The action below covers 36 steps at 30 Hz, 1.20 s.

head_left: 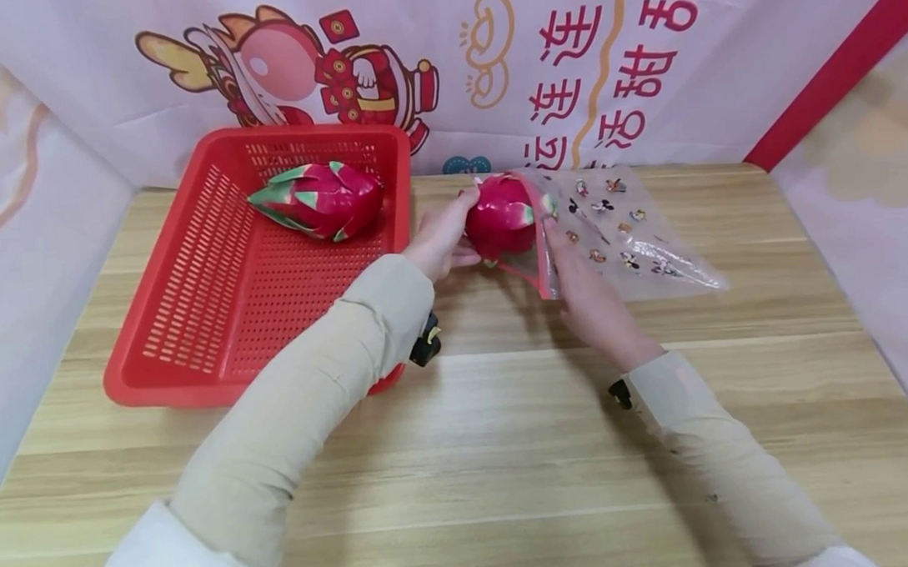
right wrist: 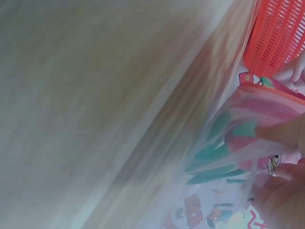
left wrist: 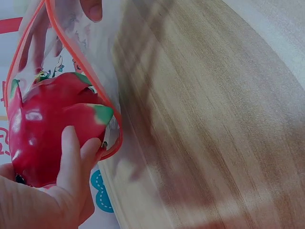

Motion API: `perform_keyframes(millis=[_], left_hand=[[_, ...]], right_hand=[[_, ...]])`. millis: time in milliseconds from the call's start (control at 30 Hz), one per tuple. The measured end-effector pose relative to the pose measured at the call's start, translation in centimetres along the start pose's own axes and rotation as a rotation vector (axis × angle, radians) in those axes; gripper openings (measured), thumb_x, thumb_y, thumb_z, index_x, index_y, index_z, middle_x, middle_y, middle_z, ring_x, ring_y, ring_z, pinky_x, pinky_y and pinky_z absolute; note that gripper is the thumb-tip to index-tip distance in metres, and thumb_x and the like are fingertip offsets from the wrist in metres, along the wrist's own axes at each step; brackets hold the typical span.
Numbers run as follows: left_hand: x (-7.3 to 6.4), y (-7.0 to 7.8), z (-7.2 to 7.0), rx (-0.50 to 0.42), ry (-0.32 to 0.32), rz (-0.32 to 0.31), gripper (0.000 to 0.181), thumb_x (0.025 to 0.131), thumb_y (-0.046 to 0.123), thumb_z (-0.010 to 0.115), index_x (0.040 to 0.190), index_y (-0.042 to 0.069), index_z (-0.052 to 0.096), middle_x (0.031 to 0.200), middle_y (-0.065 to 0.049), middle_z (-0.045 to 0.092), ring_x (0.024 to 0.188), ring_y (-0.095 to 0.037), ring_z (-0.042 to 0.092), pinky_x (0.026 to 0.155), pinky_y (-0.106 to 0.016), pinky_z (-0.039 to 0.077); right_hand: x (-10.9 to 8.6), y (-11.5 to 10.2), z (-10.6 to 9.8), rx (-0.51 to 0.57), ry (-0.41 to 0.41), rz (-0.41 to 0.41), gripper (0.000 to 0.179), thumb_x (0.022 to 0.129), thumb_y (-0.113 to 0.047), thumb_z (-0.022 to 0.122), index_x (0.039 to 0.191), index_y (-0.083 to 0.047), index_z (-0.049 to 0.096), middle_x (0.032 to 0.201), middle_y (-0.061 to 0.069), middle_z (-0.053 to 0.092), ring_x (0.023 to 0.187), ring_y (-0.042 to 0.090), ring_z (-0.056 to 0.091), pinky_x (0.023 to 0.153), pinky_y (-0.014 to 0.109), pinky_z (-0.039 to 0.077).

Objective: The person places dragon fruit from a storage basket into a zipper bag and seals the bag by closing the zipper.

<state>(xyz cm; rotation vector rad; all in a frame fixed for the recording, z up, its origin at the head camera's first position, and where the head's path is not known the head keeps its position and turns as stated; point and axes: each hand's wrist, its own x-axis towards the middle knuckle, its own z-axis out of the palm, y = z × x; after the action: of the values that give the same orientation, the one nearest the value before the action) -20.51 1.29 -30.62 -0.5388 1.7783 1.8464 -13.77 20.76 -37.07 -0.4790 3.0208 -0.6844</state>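
A pink-red dragon fruit point(head_left: 501, 215) with green-tipped scales sits partly inside the mouth of a clear plastic bag point(head_left: 648, 247) printed with small cartoon figures. My left hand point(head_left: 443, 238) grips the fruit's exposed end, its fingers and thumb spread around the skin in the left wrist view. The bag's red-edged mouth point(left wrist: 110, 95) loops around the fruit's far part. On the right, my right hand point(head_left: 591, 299) holds the bag near that edge; the right wrist view shows the thumb against the film, with the fruit's green leaf tips point(right wrist: 214, 155) behind the plastic.
A red perforated plastic basket point(head_left: 113, 362) stands on the left of the wooden table point(head_left: 505, 465), with another dragon fruit point(head_left: 331, 200) lying in it. Behind the table hangs a printed cloth point(head_left: 464, 133) with red characters and cartoon drawings.
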Motion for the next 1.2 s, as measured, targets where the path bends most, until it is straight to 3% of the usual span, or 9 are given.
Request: perform_keyframes(millis=[400, 600, 833, 1000, 1133, 1200], left_hand=[[0.0, -0.1, 0.0, 0.033, -0.025, 0.015, 0.06, 0.096, 0.053, 0.044, 0.142, 0.014, 0.042, 0.132, -0.016, 0.052, 0.099, -0.024, 0.057, 0.094, -0.034, 0.054], [0.3, -0.2, 0.2, 0.023, -0.076, -0.025, 0.056, 0.099, 0.046, 0.042, 0.144, 0.013, 0.039, 0.134, -0.02, 0.049, 0.11, -0.031, 0.059, 0.096, -0.035, 0.053], [0.6, -0.3, 0.4, 0.049, -0.098, -0.048, 0.059, 0.1, 0.042, 0.042, 0.149, 0.013, 0.027, 0.14, -0.02, 0.044, 0.123, -0.034, 0.053, 0.1, -0.036, 0.05], [0.8, -0.3, 0.6, 0.04, -0.077, -0.046, 0.061, 0.1, 0.04, 0.043, 0.149, 0.009, 0.024, 0.141, -0.021, 0.045, 0.124, -0.032, 0.054, 0.1, -0.035, 0.05], [1.0, -0.5, 0.7, 0.02, -0.065, -0.017, 0.057, 0.101, 0.037, 0.042, 0.148, 0.006, 0.028, 0.144, -0.02, 0.043, 0.124, -0.032, 0.053, 0.101, -0.035, 0.05], [1.1, -0.4, 0.7, 0.021, -0.058, -0.012, 0.057, 0.101, 0.036, 0.042, 0.148, 0.006, 0.028, 0.146, -0.018, 0.041, 0.124, -0.032, 0.052, 0.101, -0.035, 0.05]], right_hand=[[0.1, -0.1, -0.4, 0.0, -0.006, -0.018, 0.108, 0.08, 0.015, 0.056, 0.152, -0.026, -0.013, 0.157, 0.02, 0.02, 0.138, 0.039, 0.034, 0.112, 0.05, 0.035], [0.0, -0.2, -0.1, -0.004, -0.02, -0.023, 0.094, 0.093, -0.005, 0.053, 0.151, -0.027, -0.017, 0.158, 0.021, 0.017, 0.141, 0.039, 0.031, 0.114, 0.051, 0.031], [0.3, -0.3, 0.3, -0.013, 0.029, -0.055, 0.111, 0.085, -0.012, 0.069, 0.151, -0.024, -0.019, 0.162, 0.008, -0.002, 0.147, 0.036, 0.018, 0.116, 0.053, 0.026], [0.3, -0.1, 0.4, -0.02, 0.03, -0.075, 0.119, 0.077, -0.041, 0.077, 0.152, -0.025, -0.013, 0.162, -0.003, -0.01, 0.15, 0.032, 0.011, 0.114, 0.057, 0.027], [0.2, 0.4, -0.1, -0.03, 0.041, -0.113, 0.094, 0.088, -0.05, 0.061, 0.155, -0.019, 0.001, 0.163, 0.001, -0.003, 0.149, 0.033, 0.014, 0.116, 0.058, 0.024], [0.4, 0.7, -0.3, -0.019, 0.076, -0.125, 0.079, 0.094, -0.045, 0.052, 0.154, -0.014, 0.011, 0.163, 0.006, 0.006, 0.148, 0.034, 0.018, 0.116, 0.057, 0.023]])
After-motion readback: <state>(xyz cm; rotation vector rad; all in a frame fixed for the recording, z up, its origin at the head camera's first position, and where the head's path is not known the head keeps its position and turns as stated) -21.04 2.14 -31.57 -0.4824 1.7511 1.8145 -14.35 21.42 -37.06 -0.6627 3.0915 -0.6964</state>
